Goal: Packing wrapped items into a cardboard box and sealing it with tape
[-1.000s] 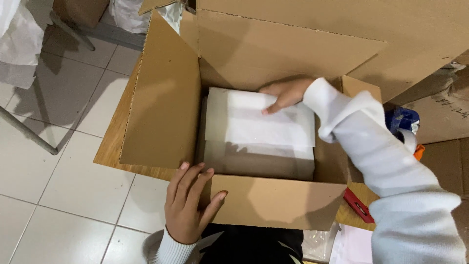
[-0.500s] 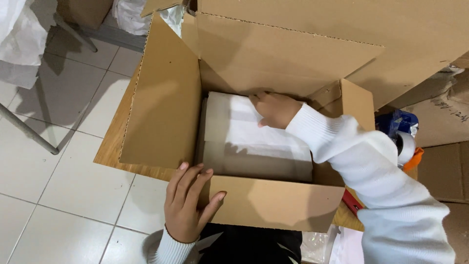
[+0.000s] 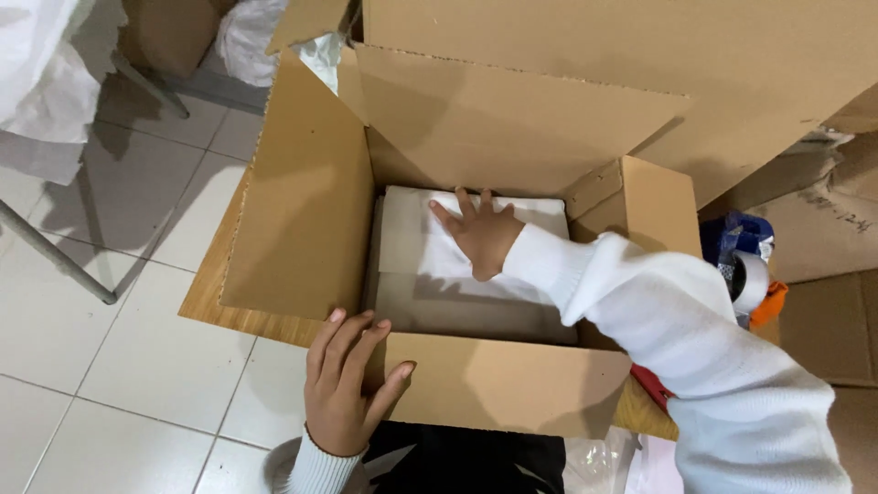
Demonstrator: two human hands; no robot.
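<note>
An open brown cardboard box [image 3: 311, 201] stands in front of me with its flaps up. Inside lies a flat white wrapped bundle [image 3: 412, 247] that fills the bottom. My right hand [image 3: 480, 233] reaches into the box and presses flat on top of the bundle, fingers spread toward the far wall. My left hand [image 3: 347, 384] rests outside on the near flap [image 3: 503, 384], fingers apart against the cardboard, holding nothing. Both arms wear white sleeves.
A wooden tabletop [image 3: 219, 302] shows under the box at the left. More cardboard [image 3: 823, 238] is stacked at the right, next to a tape roll [image 3: 752, 282] and blue and orange items. White bags [image 3: 37, 82] and a metal leg [image 3: 55, 256] stand on the tiled floor at left.
My right hand has slid from the box's far right corner leftward to the middle of the white bundle and flattened out. My left hand has stayed on the near flap.
</note>
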